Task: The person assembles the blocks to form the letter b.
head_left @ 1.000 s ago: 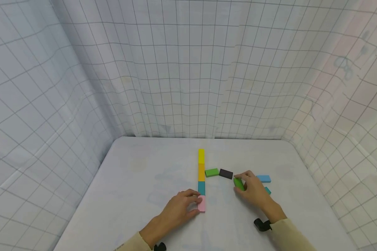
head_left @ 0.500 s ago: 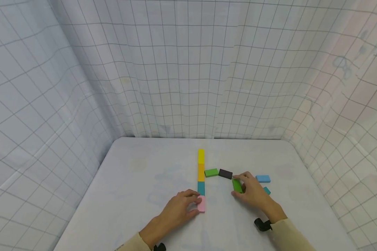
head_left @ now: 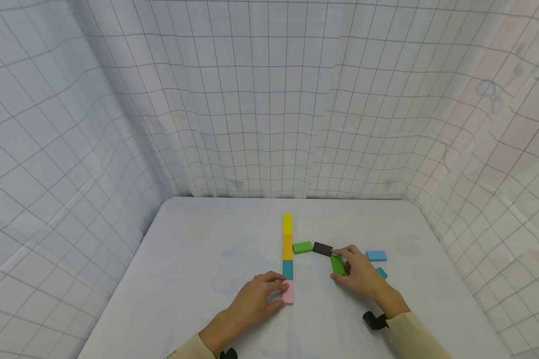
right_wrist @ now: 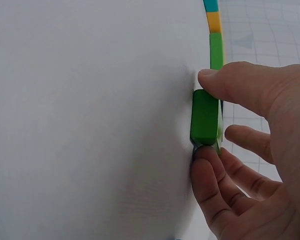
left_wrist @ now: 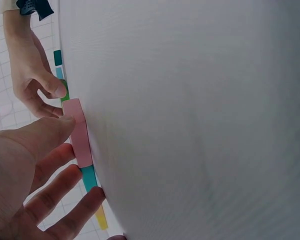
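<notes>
My right hand (head_left: 357, 271) pinches a green domino-like block (head_left: 338, 265) between thumb and fingertips. The right wrist view shows that green block (right_wrist: 205, 117) with the thumb at one end and fingers at the other. Its far end lies right by a black block (head_left: 322, 249). Another green block (head_left: 303, 247) continues leftward to a straight column of yellow (head_left: 287, 224), orange (head_left: 287, 247), teal (head_left: 288, 269) and pink (head_left: 288, 292) blocks. With loosely bent, spread fingers, my left hand (head_left: 253, 299) touches the pink block; its thumb is at the near left corner.
To the right of my right hand lie a light blue block (head_left: 376, 256) and a second teal block (head_left: 381, 272), partly hidden by the hand. White grid-patterned curtains (head_left: 260, 124) enclose the white table (head_left: 184, 279) at the back and sides.
The held green block has shifted slightly left and turned straighter, its far end now closer to the black block. My left hand stays at the pink block.
</notes>
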The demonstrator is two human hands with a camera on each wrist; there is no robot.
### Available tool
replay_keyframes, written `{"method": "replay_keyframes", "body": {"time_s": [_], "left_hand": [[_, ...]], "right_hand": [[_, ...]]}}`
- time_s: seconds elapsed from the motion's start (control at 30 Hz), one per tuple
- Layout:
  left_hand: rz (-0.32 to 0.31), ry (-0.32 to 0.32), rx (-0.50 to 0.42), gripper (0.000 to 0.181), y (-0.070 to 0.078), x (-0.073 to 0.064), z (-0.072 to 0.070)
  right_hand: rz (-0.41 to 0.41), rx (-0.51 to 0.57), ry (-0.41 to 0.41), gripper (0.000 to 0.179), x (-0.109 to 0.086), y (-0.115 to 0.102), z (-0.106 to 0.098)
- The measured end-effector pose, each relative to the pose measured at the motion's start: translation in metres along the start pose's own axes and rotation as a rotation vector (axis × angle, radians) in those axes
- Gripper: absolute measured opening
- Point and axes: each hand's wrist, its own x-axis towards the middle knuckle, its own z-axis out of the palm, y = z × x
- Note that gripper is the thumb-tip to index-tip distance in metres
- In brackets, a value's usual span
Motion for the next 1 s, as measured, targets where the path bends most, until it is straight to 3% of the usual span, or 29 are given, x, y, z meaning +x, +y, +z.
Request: {"method": "replay_keyframes", "body": {"time_s": [1.0], "left_hand": [[0.009, 0.007, -0.014, 0.038, 0.0007, 0.0000, -0.0012]], "right_hand": [[0.017, 0.009, -0.002, 0.061, 0.0009, 0.0006, 0.0011]]}}
